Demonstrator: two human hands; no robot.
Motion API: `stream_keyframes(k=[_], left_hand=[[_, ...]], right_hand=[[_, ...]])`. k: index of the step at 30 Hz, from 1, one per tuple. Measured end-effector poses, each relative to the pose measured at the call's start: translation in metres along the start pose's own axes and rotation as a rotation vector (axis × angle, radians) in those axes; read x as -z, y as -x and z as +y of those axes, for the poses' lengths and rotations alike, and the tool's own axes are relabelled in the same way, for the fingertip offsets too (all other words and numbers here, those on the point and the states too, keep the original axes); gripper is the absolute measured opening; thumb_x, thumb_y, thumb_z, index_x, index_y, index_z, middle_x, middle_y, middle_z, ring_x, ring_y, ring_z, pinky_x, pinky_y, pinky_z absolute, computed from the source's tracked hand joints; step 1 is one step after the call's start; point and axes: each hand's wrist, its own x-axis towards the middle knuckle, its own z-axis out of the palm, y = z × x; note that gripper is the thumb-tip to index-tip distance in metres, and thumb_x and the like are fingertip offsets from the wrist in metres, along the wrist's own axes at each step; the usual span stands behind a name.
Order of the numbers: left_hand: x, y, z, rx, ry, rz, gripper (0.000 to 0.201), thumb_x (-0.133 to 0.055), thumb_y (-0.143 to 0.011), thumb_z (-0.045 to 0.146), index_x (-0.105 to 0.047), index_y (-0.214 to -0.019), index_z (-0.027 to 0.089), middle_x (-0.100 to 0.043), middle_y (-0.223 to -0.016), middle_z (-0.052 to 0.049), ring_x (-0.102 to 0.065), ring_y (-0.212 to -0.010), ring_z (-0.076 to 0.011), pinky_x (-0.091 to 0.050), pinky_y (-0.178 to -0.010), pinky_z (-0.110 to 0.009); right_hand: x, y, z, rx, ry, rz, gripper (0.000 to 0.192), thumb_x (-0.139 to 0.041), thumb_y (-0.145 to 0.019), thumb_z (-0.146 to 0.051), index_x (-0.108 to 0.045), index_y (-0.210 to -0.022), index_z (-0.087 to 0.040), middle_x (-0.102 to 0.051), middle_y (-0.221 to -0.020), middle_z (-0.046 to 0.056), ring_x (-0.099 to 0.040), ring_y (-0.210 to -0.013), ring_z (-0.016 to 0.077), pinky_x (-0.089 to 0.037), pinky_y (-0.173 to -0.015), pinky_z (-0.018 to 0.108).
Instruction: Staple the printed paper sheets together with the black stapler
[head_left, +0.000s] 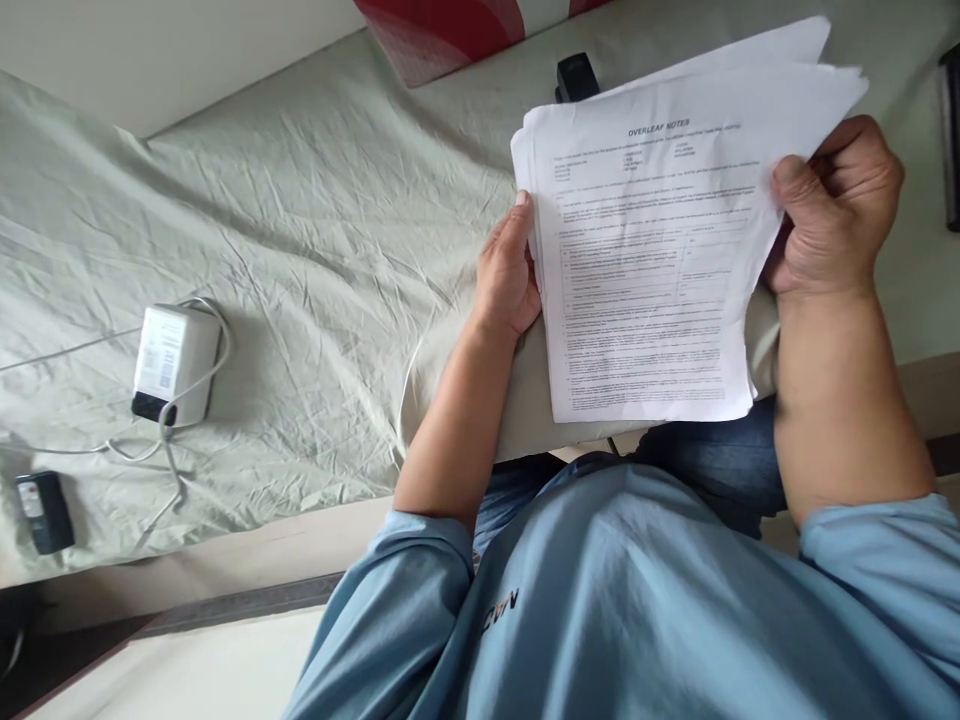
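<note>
A stack of white printed sheets (645, 270), with a heading and lines of small text on the top page, is held above the edge of a bed. My left hand (510, 270) grips the stack's left edge, thumb on top. My right hand (836, 205) grips the right edge, thumb pressed on the top page, and the upper right corners of the sheets fan apart there. Both forearms come out of light blue sleeves.
The bed is covered by a wrinkled pale green sheet (315, 230). A white power adapter (174, 362) with a cable lies at the left, a small black device (43, 510) below it. A black object (576, 76) and a red patterned cushion (442, 30) lie behind the papers.
</note>
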Motion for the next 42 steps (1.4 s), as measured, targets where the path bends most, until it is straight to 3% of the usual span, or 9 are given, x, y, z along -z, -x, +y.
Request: stream_keyframes(k=[5, 11, 18, 23, 33, 38, 42], left_hand=[[-0.001, -0.002, -0.006, -0.019, 0.03, 0.035, 0.052, -0.053, -0.121, 0.067, -0.072, -0.133, 0.019, -0.08, -0.131, -0.009, -0.07, -0.154, -0.0365, -0.067, -0.119, -0.05], [-0.023, 0.015, 0.015, 0.097, 0.426, 0.138, 0.05, -0.062, -0.118, 0.064, -0.075, -0.136, 0.019, -0.083, -0.138, -0.009, -0.069, -0.156, -0.0384, -0.062, -0.127, -0.052], [-0.029, 0.023, 0.02, 0.138, 0.414, 0.087, 0.048, -0.074, -0.111, 0.065, -0.08, -0.138, 0.026, -0.085, -0.141, -0.007, -0.068, -0.157, -0.0409, -0.065, -0.124, -0.053], [-0.026, 0.021, 0.014, 0.114, 0.384, 0.058, 0.038, -0.076, -0.111, 0.056, -0.081, -0.135, 0.026, -0.085, -0.141, -0.005, -0.069, -0.157, -0.0386, -0.065, -0.124, -0.052], [-0.027, 0.022, 0.015, 0.067, 0.355, 0.072, 0.047, -0.074, -0.111, 0.061, -0.08, -0.144, 0.028, -0.085, -0.141, -0.006, -0.069, -0.156, -0.037, -0.064, -0.125, -0.052], [-0.028, 0.025, 0.019, 0.069, 0.338, 0.107, 0.048, -0.077, -0.109, 0.06, -0.08, -0.143, 0.026, -0.084, -0.145, -0.008, -0.065, -0.16, -0.0384, -0.059, -0.129, -0.053], [-0.029, 0.027, 0.022, 0.079, 0.342, 0.107, 0.044, -0.077, -0.11, 0.057, -0.081, -0.14, 0.025, -0.084, -0.143, -0.008, -0.066, -0.159, -0.0366, -0.059, -0.13, -0.052]], right_hand=[[0.006, -0.004, 0.008, 0.046, -0.029, -0.002, 0.061, -0.107, -0.07, -0.074, -0.069, -0.09, -0.031, -0.076, -0.09, 0.002, -0.071, -0.098, 0.0232, -0.058, -0.102, 0.041], [0.012, -0.019, 0.044, 0.239, -0.128, 0.085, 0.07, -0.108, -0.062, -0.08, -0.068, -0.081, -0.025, -0.053, -0.068, -0.007, -0.059, -0.075, 0.0164, -0.047, -0.082, 0.036], [0.008, -0.017, 0.045, 0.151, -0.131, 0.106, 0.06, -0.111, -0.063, -0.072, -0.072, -0.077, -0.028, -0.051, -0.064, -0.005, -0.041, -0.064, 0.0151, -0.047, -0.074, 0.04], [0.009, -0.013, 0.04, 0.09, -0.134, 0.065, 0.054, -0.109, -0.07, -0.068, -0.071, -0.077, -0.031, -0.048, -0.065, -0.005, -0.042, -0.068, 0.0163, -0.051, -0.08, 0.042], [-0.001, -0.004, 0.027, 0.021, -0.107, 0.045, 0.054, -0.108, -0.067, -0.073, -0.075, -0.082, -0.032, -0.044, -0.058, -0.007, -0.027, -0.062, 0.0153, -0.031, -0.065, 0.037], [-0.005, -0.003, 0.028, 0.031, -0.106, 0.05, 0.057, -0.107, -0.067, -0.075, -0.077, -0.089, -0.032, -0.046, -0.056, -0.008, -0.03, -0.059, 0.0148, -0.034, -0.063, 0.037], [-0.008, -0.002, 0.028, 0.116, -0.056, 0.082, 0.059, -0.106, -0.068, -0.075, -0.074, -0.088, -0.03, -0.064, -0.076, -0.002, -0.049, -0.07, 0.0162, -0.046, -0.072, 0.038]])
